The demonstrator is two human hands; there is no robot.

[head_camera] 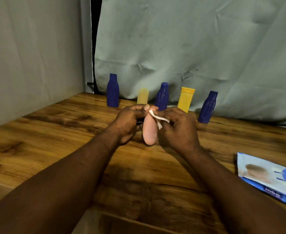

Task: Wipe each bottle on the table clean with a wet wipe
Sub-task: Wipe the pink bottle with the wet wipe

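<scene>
In the head view, a pink bottle (149, 132) was held over the middle of the wooden table (54, 132). Its long axis ran away from the person, with the rounded end nearest and lowest and the far end pointed at the back row. It was gripped near the far end by the curled fingers of the left hand (128, 123). A white wipe (157, 118) was pinched in the right hand (178, 128) and laid across that end. Behind were stood a left blue bottle (112, 92), a pale yellow bottle (142, 96), a middle blue bottle (162, 97), a yellow bottle (185, 101) and a right blue bottle (207, 108). A wipe pack (270, 176) was seen at the right edge.
</scene>
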